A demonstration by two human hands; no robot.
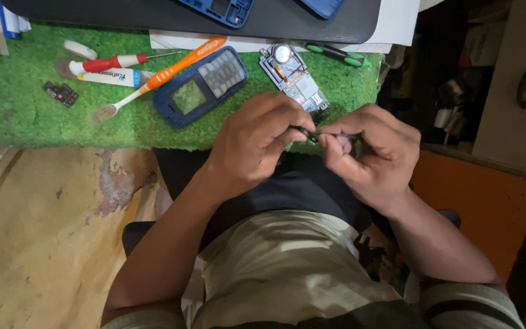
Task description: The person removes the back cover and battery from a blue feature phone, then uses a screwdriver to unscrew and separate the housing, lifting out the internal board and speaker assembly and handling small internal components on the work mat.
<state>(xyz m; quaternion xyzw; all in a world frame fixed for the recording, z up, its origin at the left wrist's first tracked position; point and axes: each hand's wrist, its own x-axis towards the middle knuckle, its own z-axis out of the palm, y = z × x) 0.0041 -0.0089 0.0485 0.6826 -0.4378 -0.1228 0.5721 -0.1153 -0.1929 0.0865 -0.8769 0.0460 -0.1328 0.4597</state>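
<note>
While both hands meet just off the near edge of the green fake-grass mat (pixel 44 116), a small dark part (pixel 307 133) sits pinched between them, too tiny and too covered up to say what it is. Left hand (pixel 252 143) has thumb and fingertips curled tight onto one end, right hand (pixel 366 149) is bunched up and nipping the other end, so the two are pretty much knuckle to knuckle above the person's lap.

Right behind the hands, on the mat, lies a bare phone circuit board with a round silver disc (pixel 292 74). Left of that board is a blue bar-style phone front with grey keypad and small screen (pixel 201 86), lying at a slant. An orange-handled brush tool (pixel 159 76) leans across the phone's top corner. Further left: a red-and-white screwdriver (pixel 108 62), a white tube (pixel 109 77) and a little black chip-like piece (pixel 61 93). At the mat's far edge, a green-and-black handled tool (pixel 336 55) and a black tray (pixel 275 21) holding blue phone shells (pixel 217 10).
</note>
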